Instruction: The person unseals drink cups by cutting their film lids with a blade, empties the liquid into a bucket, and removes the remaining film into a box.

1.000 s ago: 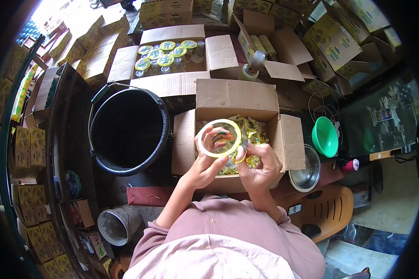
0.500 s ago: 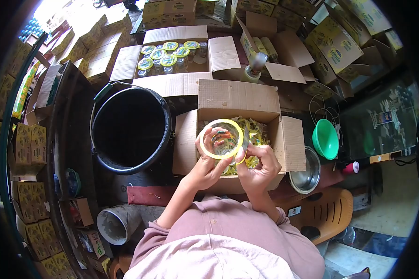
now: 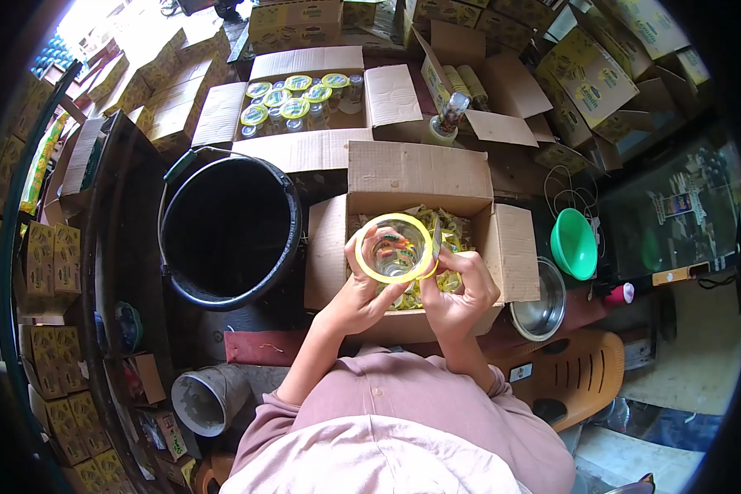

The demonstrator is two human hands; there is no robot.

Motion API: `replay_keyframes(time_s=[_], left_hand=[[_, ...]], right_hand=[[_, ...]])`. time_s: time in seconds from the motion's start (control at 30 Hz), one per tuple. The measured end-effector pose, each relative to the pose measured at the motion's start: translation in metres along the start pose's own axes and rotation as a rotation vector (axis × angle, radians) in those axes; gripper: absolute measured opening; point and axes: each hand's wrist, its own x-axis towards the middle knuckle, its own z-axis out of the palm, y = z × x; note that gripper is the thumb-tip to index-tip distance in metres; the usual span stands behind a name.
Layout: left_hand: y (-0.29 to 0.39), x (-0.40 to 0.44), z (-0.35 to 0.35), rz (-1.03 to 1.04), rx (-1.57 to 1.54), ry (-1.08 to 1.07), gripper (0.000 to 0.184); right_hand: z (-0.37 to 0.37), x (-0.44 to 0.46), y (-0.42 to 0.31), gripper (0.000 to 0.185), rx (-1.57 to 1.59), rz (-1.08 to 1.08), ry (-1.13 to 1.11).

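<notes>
My left hand is closed around a clear plastic jar with a yellow rim, its mouth tilted up toward me. Fingers show through the jar's wall. Close against the rim on the right, my right hand pinches a small pointed metal blade; its handle is mostly hidden by the fingers. Both hands are over an open cardboard box holding many small yellow-and-clear wrapped packets.
A large black bucket stands left of the box. Behind it, another carton holds several yellow-lidded jars. To the right are a green bowl and a steel bowl. Stacked cartons line the left.
The blade in my right hand has turned more upright beside the rim. The jar has shifted slightly and tilted a little. The view has moved a few pixels.
</notes>
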Motion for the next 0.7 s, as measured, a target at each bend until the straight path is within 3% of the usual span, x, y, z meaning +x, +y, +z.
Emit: replay_keyframes(time_s=[0.5,0.7], left_hand=[[-0.0083,-0.0046,-0.0039,-0.048,-0.023,-0.107,0.082],[-0.0044,0.0008,-0.0001,0.002,-0.293,0.037,0.073]], right_hand=[[-0.0018,0.0043,0.0036,0.027,-0.032,-0.042,-0.042],[-0.0034,0.0013,0.0073,0.021,0.114,0.062,-0.043]])
